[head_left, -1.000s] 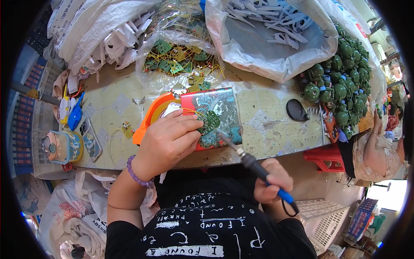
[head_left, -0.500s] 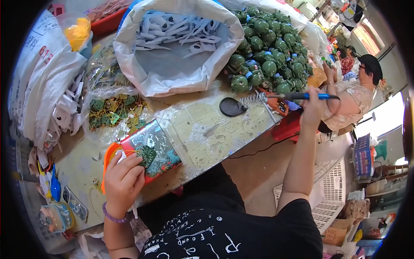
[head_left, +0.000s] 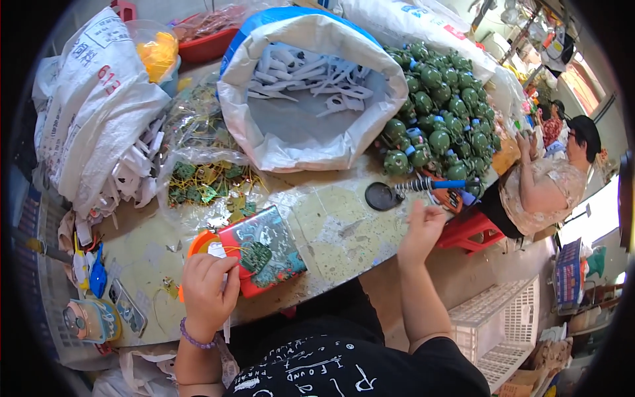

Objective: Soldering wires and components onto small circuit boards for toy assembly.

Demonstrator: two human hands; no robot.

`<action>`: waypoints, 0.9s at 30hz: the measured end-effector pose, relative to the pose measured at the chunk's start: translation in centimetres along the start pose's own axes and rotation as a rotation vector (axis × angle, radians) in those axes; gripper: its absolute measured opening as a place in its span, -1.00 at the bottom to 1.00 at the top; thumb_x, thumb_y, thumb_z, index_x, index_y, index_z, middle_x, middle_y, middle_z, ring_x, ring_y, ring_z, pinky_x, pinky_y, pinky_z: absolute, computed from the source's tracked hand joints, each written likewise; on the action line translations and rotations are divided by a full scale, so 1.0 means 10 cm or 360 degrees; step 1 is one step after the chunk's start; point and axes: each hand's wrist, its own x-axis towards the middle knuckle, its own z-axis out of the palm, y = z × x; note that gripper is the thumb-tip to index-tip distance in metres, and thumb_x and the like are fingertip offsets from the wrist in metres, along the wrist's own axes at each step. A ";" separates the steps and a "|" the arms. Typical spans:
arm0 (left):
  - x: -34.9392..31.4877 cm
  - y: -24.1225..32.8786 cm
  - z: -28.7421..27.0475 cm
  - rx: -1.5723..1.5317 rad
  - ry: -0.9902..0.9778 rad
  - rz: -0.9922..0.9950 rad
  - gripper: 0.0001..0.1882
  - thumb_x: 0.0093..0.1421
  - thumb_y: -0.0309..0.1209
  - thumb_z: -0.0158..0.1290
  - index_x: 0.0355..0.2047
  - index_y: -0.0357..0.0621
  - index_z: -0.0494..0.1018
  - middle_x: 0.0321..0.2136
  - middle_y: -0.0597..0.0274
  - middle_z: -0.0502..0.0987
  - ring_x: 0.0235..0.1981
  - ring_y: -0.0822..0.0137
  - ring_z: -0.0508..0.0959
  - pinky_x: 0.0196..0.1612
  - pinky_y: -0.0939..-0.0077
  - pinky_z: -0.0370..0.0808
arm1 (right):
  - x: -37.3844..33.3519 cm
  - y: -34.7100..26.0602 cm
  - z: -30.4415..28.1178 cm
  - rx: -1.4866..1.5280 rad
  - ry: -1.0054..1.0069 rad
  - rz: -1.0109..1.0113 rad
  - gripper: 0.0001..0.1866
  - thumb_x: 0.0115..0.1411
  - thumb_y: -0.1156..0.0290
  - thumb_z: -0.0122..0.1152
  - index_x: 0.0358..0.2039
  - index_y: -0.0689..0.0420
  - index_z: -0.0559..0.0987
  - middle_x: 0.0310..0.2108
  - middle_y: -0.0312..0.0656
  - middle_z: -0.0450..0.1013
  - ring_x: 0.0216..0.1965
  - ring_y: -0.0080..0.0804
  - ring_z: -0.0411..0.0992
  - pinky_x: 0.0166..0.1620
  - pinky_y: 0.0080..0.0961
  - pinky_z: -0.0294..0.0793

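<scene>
My left hand [head_left: 208,288] is closed on a white plastic part [head_left: 216,249], most of it hidden by the fingers. Thin wires run from there to a small green circuit board [head_left: 256,257], which lies over a red box [head_left: 248,286] with a worn, patterned top. An orange curved piece [head_left: 198,243] shows behind the fingers. My right hand [head_left: 421,235] is empty, fingers apart, above the table's front edge. Just beyond it, a blue-handled soldering iron [head_left: 453,184] rests in a coil-spring stand [head_left: 413,186] with a round dark base [head_left: 382,196].
A white sack [head_left: 297,155] of white plastic parts stands behind, beside a heap of green round pieces [head_left: 440,112]. Bagged circuit boards [head_left: 205,182] and another sack [head_left: 99,112] are at left. A co-worker [head_left: 546,175] sits at right near a red stool [head_left: 471,229] and white crate [head_left: 499,324].
My right hand has let go of the soldering iron, now in its spring stand, and has moved left and toward me. My left hand still holds the white part. The whole view has shifted.
</scene>
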 end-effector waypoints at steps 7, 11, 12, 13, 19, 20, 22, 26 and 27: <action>0.15 -0.13 -0.05 0.0266 -0.0337 0.0071 -0.72 -0.02 -0.52 0.14 -0.23 -0.14 0.52 -0.50 0.20 0.46 -0.38 0.15 0.43 -0.24 0.27 0.36 | 0.72 -0.32 1.69 -0.1136 -0.1179 -0.1170 -0.84 0.07 0.51 0.09 -0.31 0.19 0.56 -0.33 0.02 0.50 -0.29 0.03 0.47 -0.22 -0.20 0.46; 0.20 -0.14 -0.08 0.0276 -0.0449 0.0000 -0.72 -0.05 -0.52 0.14 -0.26 -0.14 0.51 -0.51 0.19 0.45 -0.37 0.14 0.44 -0.25 0.28 0.35 | 1.45 0.26 2.53 -0.2074 -0.1445 -0.0528 -0.72 0.03 0.54 0.08 -0.21 0.20 0.60 -0.14 0.03 0.51 -0.05 -0.06 0.47 0.01 -0.23 0.45; 0.18 -0.15 -0.10 0.0301 -0.0448 -0.0052 -0.72 -0.05 -0.52 0.14 -0.26 -0.14 0.51 -0.51 0.19 0.45 -0.37 0.14 0.44 -0.25 0.28 0.35 | 1.51 0.35 2.58 -0.2154 -0.1631 -0.0565 -0.69 0.02 0.53 0.10 -0.19 0.20 0.60 -0.10 0.05 0.49 -0.03 -0.07 0.46 0.03 -0.24 0.44; 0.18 -0.15 -0.10 0.0205 -0.0339 -0.0157 -0.74 -0.06 -0.52 0.14 -0.28 -0.14 0.50 -0.52 0.19 0.45 -0.38 0.14 0.44 -0.26 0.28 0.35 | 1.63 0.44 2.58 -0.2236 -0.1810 -0.0604 -0.66 0.00 0.52 0.11 -0.16 0.21 0.59 -0.05 0.07 0.47 -0.01 -0.07 0.45 0.06 -0.24 0.42; 0.07 -0.32 -0.24 -0.0022 -0.0339 -0.0355 -0.86 -0.04 -0.50 0.15 -0.40 -0.16 0.51 -0.53 0.19 0.46 -0.42 0.14 0.44 -0.30 0.31 0.36 | 1.47 0.18 2.60 -0.2339 -0.1506 -0.0888 -0.74 0.05 0.48 0.14 -0.21 0.19 0.61 -0.11 0.01 0.50 -0.07 -0.05 0.49 -0.05 -0.23 0.49; 0.09 -0.32 -0.22 -0.0020 -0.0340 -0.0371 -0.86 -0.04 -0.50 0.15 -0.40 -0.16 0.51 -0.53 0.19 0.46 -0.42 0.14 0.44 -0.30 0.31 0.36 | 1.39 -0.03 2.56 -0.2402 -0.1411 -0.1022 -0.77 0.05 0.48 0.13 -0.26 0.18 0.62 -0.15 -0.01 0.53 -0.10 -0.07 0.50 -0.10 -0.25 0.51; 0.13 -0.30 -0.22 -0.0037 -0.0375 -0.0282 -0.80 -0.06 -0.48 0.18 -0.35 -0.15 0.53 -0.55 0.19 0.45 -0.41 0.13 0.44 -0.31 0.30 0.36 | 1.18 -0.41 2.46 -0.2375 -0.1470 -0.1127 -0.80 0.03 0.49 0.13 -0.30 0.17 0.60 -0.21 -0.03 0.53 -0.13 -0.07 0.50 -0.13 -0.26 0.51; 0.21 -0.36 -0.15 0.0212 -0.0521 -0.0042 -0.75 -0.06 -0.44 0.18 -0.30 -0.09 0.55 -0.56 0.24 0.47 -0.46 0.19 0.47 -0.32 0.30 0.37 | 0.86 -0.78 2.04 -0.1589 -0.1644 -0.1421 -0.89 0.01 0.47 0.15 -0.42 0.18 0.57 -0.38 -0.06 0.48 -0.32 -0.11 0.49 -0.27 -0.25 0.48; 0.21 -0.41 -0.10 0.0217 -0.0517 0.0114 -0.74 -0.05 -0.43 0.16 -0.27 -0.08 0.54 -0.58 0.27 0.48 -0.50 0.23 0.50 -0.38 0.32 0.39 | 0.78 -0.83 1.95 -0.1321 -0.1745 -0.1379 -0.90 0.00 0.48 0.17 -0.44 0.20 0.56 -0.41 -0.08 0.45 -0.36 -0.16 0.48 -0.31 -0.29 0.47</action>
